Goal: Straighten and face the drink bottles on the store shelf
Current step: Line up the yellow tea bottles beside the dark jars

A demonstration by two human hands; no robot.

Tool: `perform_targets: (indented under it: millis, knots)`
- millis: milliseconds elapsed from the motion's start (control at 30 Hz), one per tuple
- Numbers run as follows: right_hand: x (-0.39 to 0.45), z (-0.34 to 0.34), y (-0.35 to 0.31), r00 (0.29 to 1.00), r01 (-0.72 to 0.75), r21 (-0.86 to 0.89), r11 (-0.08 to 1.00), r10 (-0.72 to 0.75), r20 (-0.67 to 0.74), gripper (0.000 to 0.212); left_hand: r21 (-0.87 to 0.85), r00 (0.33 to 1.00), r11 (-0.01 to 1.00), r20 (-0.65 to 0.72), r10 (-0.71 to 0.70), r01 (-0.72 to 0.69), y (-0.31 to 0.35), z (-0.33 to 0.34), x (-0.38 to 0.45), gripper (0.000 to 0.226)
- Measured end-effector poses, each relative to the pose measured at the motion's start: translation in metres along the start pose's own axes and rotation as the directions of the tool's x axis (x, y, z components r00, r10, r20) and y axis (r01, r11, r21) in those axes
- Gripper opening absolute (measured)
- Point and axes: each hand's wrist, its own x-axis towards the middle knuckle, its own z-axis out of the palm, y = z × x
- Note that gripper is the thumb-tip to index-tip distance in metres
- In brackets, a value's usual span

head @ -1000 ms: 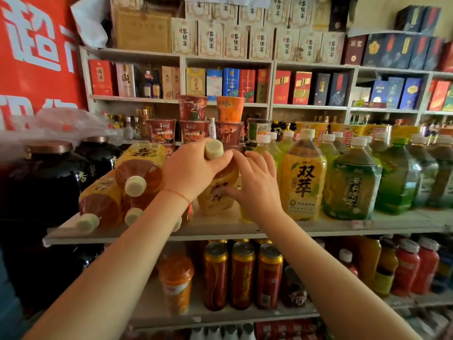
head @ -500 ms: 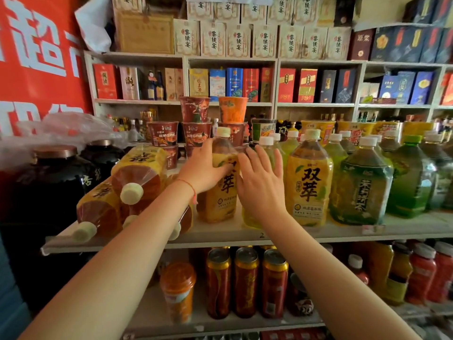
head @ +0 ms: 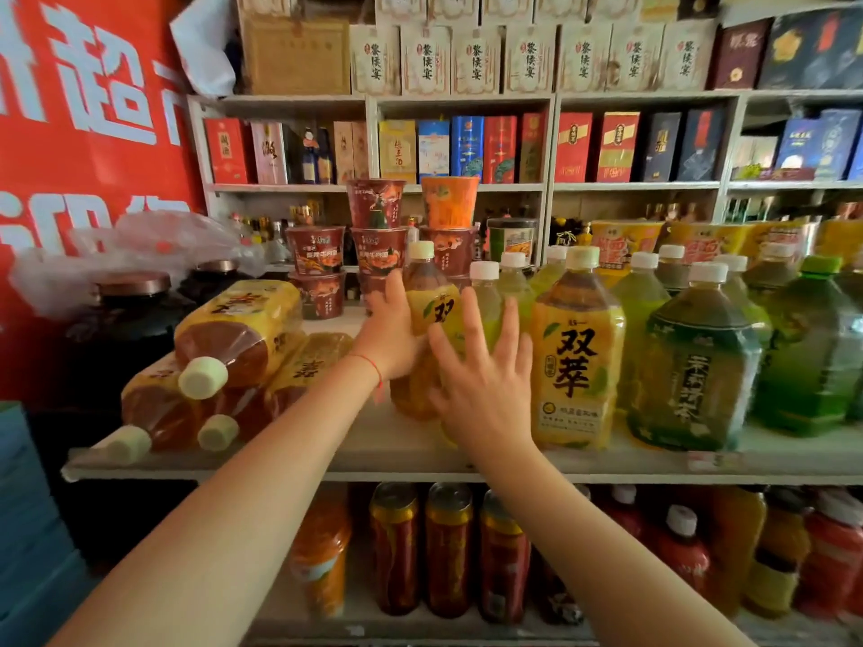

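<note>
Your left hand (head: 390, 340) cups the upright tea bottle (head: 427, 315) on the white shelf (head: 420, 455); your right hand (head: 485, 380), fingers spread wide, hovers at its 4 o'clock; boxed liquor (head: 471, 60) lines the wall behind.

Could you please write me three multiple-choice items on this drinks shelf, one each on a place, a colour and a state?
1. Where do the wrapped bottles lie?
A. left of the hands
B. right of the hands
C. on the shelf below

2. What colour is the cap of the bottle being handled?
A. green
B. cream
C. red

3. How is the right hand?
A. fist
B. pinching a cap
C. fingers spread

Answers: 1 A, they lie at the shelf's left end; 2 B, pale cream; 3 C, the fingers are splayed and straight.
</note>
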Motion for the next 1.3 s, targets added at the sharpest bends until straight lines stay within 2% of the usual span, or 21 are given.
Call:
perform_targets:
  millis: [67,133,200,267,333,400,467,533,600,733,800,867,933,967,1033,1067,1100,1133,1200,1267,1300]
  knots:
    - [-0.002,0.003,0.003,0.999,0.02,0.017,1.0,-0.019,-0.037,0.053,-0.092,1.0,0.996,-0.022,0.005,-0.007,0.005,0.011,0.002,0.084]
    - [-0.005,0.005,0.006,0.996,0.037,0.038,0.999,-0.034,-0.077,0.049,-0.253,1.0,0.967,-0.006,-0.013,0.011,0.006,0.014,0.007,0.091]
    - [-0.007,0.006,0.01,0.994,0.061,0.061,0.996,-0.055,-0.096,0.047,-0.272,1.0,0.962,0.002,-0.003,0.003,-0.004,0.02,0.007,0.085]
    - [-0.008,0.008,0.012,0.993,0.075,0.08,0.994,-0.067,-0.093,0.05,-0.297,0.999,0.954,0.022,-0.03,0.036,-0.007,0.024,-0.008,0.051]
    - [-0.009,0.009,0.012,0.994,0.083,0.1,0.992,-0.075,-0.084,0.053,-0.423,0.994,0.899,0.036,-0.105,0.11,-0.005,0.033,-0.03,0.014]
    - [-0.01,0.009,0.013,0.994,0.084,0.117,0.99,-0.074,-0.085,0.053,-0.563,0.977,0.8,0.083,-0.195,0.208,-0.005,0.044,-0.043,0.026]
    - [-0.009,0.01,0.013,0.994,0.084,0.13,0.988,-0.074,-0.077,0.054,-0.636,0.978,0.745,0.084,-0.191,0.2,0.001,0.051,-0.049,0.035]
    - [-0.008,0.01,0.014,0.995,0.087,0.14,0.986,-0.079,-0.068,0.053,-0.654,0.983,0.736,0.062,-0.175,0.172,0.009,0.05,-0.051,0.033]
    - [-0.008,0.01,0.013,0.994,0.087,0.148,0.985,-0.077,-0.072,0.05,-0.704,0.979,0.686,0.069,-0.192,0.184,0.016,0.046,-0.053,0.03]
    - [-0.011,0.007,0.012,0.994,0.089,0.134,0.987,-0.081,-0.068,0.048,-0.768,0.95,0.569,0.169,-0.264,0.295,0.02,0.036,-0.059,0.034]
    - [-0.01,0.006,0.012,0.996,0.075,0.113,0.991,-0.069,-0.06,0.048,-0.708,0.955,0.645,0.163,-0.247,0.288,0.021,0.031,-0.064,0.034]
    - [-0.011,0.003,0.011,0.996,0.072,0.09,0.993,-0.067,-0.06,0.053,-0.539,0.981,0.82,0.084,-0.174,0.191,0.014,0.031,-0.065,0.031]
    - [-0.012,-0.001,0.002,0.993,0.104,0.091,0.99,-0.098,-0.068,0.058,-0.318,0.984,0.947,-0.18,-0.013,-0.045,-0.001,0.025,-0.071,0.026]
    - [-0.012,-0.003,-0.005,0.991,0.115,0.11,0.987,-0.107,-0.075,0.059,-0.175,0.937,0.968,-0.329,0.114,-0.179,-0.005,0.018,-0.075,0.026]
    - [-0.008,-0.006,-0.024,0.993,0.115,0.235,0.965,-0.103,-0.062,0.056,0.135,0.755,0.923,-0.538,0.375,-0.361,-0.011,-0.005,-0.088,0.025]
    - [-0.004,-0.007,-0.034,0.993,0.114,0.353,0.929,-0.106,-0.042,0.054,0.269,0.653,0.878,-0.589,0.475,-0.396,-0.015,-0.019,-0.093,0.025]
    - [-0.001,-0.008,-0.043,0.991,0.122,0.486,0.866,-0.132,-0.013,0.053,0.375,0.579,0.839,-0.608,0.543,-0.394,-0.021,-0.033,-0.097,0.023]
    - [0.002,-0.009,-0.052,0.983,0.128,0.61,0.782,-0.183,0.029,0.057,0.451,0.538,0.816,-0.614,0.578,-0.361,-0.027,-0.047,-0.1,0.021]
    - [0.005,-0.015,-0.075,0.933,0.094,0.739,0.667,-0.319,0.169,0.078,0.52,0.538,0.813,-0.621,0.57,-0.261,-0.048,-0.076,-0.103,0.02]
    - [0.004,-0.013,-0.092,0.842,0.086,0.698,0.711,-0.427,0.331,0.104,0.517,0.596,0.831,-0.607,0.526,-0.206,-0.072,-0.092,-0.102,0.03]
    - [0.002,-0.008,-0.102,0.82,0.104,0.65,0.753,-0.435,0.372,0.11,0.493,0.636,0.845,-0.588,0.499,-0.208,-0.088,-0.099,-0.102,0.038]
